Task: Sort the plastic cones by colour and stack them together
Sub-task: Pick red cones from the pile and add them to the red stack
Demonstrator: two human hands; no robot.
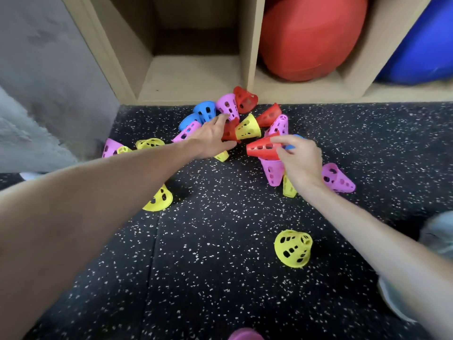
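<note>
My right hand pinches a red cone w/ a blue cone half hidden behind the fingers, my left hand curls on another red cone in the mixed pile at 12 o'clock on the floor. Risk: pulling it could topple the pink & yellow cones leaning on it, or I nest red w/ blue by mistake. Left fingertips are buried in the pile, a pink cone at 6 o'clock is cut off, so the total count is unclear.
</note>
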